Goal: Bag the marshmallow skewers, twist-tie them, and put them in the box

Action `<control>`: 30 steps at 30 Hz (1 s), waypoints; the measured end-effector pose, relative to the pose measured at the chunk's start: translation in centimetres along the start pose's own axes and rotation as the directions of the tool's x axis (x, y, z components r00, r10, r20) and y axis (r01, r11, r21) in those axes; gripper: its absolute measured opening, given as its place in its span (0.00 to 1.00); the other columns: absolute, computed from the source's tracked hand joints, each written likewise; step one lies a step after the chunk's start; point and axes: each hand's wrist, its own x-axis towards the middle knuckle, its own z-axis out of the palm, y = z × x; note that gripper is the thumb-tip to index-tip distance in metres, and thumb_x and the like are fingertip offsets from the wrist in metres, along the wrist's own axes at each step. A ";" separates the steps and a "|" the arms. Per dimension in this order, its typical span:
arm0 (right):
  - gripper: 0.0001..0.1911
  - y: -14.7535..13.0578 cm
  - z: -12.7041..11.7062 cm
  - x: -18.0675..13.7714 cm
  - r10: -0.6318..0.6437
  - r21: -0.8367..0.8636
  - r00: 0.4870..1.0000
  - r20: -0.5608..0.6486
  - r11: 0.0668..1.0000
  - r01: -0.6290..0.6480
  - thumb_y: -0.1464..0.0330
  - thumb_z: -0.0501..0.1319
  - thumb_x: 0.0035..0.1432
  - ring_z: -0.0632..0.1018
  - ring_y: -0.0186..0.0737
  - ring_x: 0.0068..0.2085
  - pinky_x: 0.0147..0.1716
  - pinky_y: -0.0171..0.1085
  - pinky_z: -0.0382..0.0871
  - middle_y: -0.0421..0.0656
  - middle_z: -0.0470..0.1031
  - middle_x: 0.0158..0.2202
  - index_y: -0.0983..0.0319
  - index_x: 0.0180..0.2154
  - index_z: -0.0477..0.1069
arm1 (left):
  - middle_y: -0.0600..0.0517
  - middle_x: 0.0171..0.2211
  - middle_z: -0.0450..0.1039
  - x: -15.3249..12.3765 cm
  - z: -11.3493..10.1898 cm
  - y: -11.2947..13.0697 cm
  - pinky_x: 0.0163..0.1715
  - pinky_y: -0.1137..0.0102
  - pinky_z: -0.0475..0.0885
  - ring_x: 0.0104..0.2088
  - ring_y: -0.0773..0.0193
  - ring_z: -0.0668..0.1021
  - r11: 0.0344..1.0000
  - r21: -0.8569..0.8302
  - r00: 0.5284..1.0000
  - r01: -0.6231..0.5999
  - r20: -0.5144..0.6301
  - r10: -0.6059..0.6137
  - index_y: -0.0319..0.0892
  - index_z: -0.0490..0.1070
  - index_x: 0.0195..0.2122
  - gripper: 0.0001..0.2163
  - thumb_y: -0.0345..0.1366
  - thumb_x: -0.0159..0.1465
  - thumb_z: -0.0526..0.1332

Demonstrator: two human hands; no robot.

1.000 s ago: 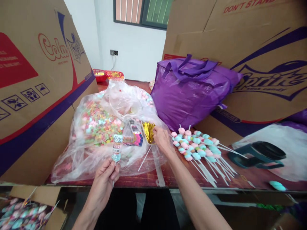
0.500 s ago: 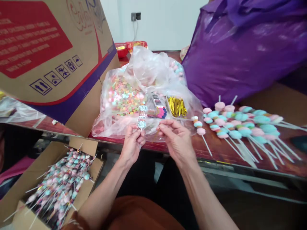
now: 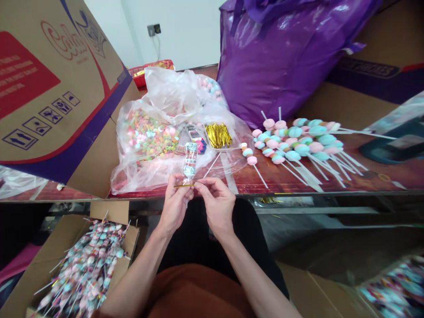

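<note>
A box [image 3: 76, 265] of wrapped skewers is seen nearest, low on the left. Above the lap, a wrapped skewer [image 3: 190, 161] is held upright at its neck by the left hand [image 3: 174, 205], whose fingers are closed round the stick. A gold tie [image 3: 184, 186] is pinched between thumb and forefinger of the right hand [image 3: 215, 205] and laid across the neck of the wrapper, just under the sweets. Beyond, on the table [image 3: 298, 183], a clear bag [image 3: 149, 141] of sweets, a tray of gold ties [image 3: 218, 135] and a row of bare skewers [image 3: 294, 141] are laid out. Behind these a purple bag [image 3: 281, 57] and a carton [image 3: 49, 88] are stood.
</note>
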 end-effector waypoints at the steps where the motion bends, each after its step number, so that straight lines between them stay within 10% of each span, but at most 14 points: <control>1: 0.05 -0.1 0.0 0.1 -0.002 -0.007 1.000 -0.016 1.000 0.002 0.66 0.68 0.54 0.78 0.38 0.30 0.31 0.36 0.76 0.40 0.78 0.29 0.60 0.32 0.76 | 0.59 0.24 0.66 -0.1 0.0 -0.1 0.27 0.75 0.61 0.24 0.72 0.65 1.000 0.019 1.000 0.006 0.015 -0.006 0.44 0.65 0.37 0.14 0.30 0.53 0.69; 14: 0.08 0.7 0.0 0.8 -0.048 -0.281 0.965 0.258 0.952 0.122 0.66 0.56 0.66 0.74 0.37 0.33 0.36 0.36 0.68 0.39 0.72 0.30 0.59 0.32 0.66 | 0.57 0.22 0.65 1.3 -0.9 -0.8 0.20 0.78 0.55 0.21 0.76 0.62 1.000 0.005 0.999 -0.015 -0.040 0.015 0.40 0.68 0.32 0.15 0.42 0.56 0.72; 20: 0.08 -1.4 -0.8 1.1 0.104 -0.051 0.860 0.499 0.995 -0.090 0.63 0.58 0.66 0.70 0.35 0.31 0.31 0.33 0.66 0.38 0.67 0.31 0.59 0.34 0.66 | 0.63 0.18 0.51 -0.2 -1.3 2.8 0.15 0.82 0.42 0.18 0.78 0.47 0.899 -0.159 0.904 0.409 0.203 -0.376 0.40 0.64 0.31 0.18 0.39 0.53 0.74; 23: 0.06 -2.9 -1.2 1.4 0.059 -0.127 0.806 0.589 0.992 0.020 0.63 0.57 0.66 0.72 0.38 0.34 0.35 0.35 0.67 0.40 0.69 0.33 0.58 0.37 0.66 | 0.63 0.17 0.49 -1.0 -1.0 3.8 0.14 0.81 0.41 0.18 0.77 0.46 0.850 -0.133 0.836 0.509 0.309 -0.452 0.41 0.64 0.31 0.18 0.41 0.53 0.74; 27: 0.07 -2.9 -0.8 1.3 -0.157 -0.405 0.841 0.518 0.821 0.403 0.68 0.53 0.64 0.69 0.39 0.30 0.31 0.37 0.63 0.39 0.67 0.28 0.58 0.31 0.61 | 0.59 0.19 0.60 -1.3 -0.6 2.5 0.17 0.79 0.51 0.18 0.75 0.57 0.977 0.057 0.973 0.206 0.092 -0.210 0.41 0.67 0.34 0.15 0.45 0.58 0.70; 30: 0.06 -2.4 -0.3 0.7 -0.189 -0.544 0.877 0.442 0.721 0.429 0.69 0.50 0.63 0.68 0.39 0.28 0.29 0.38 0.59 0.39 0.65 0.27 0.57 0.31 0.58 | 0.54 0.26 0.69 -1.5 -0.8 1.2 0.25 0.76 0.63 0.26 0.70 0.68 0.963 0.269 0.999 -0.027 -0.017 0.033 0.41 0.72 0.36 0.12 0.46 0.62 0.66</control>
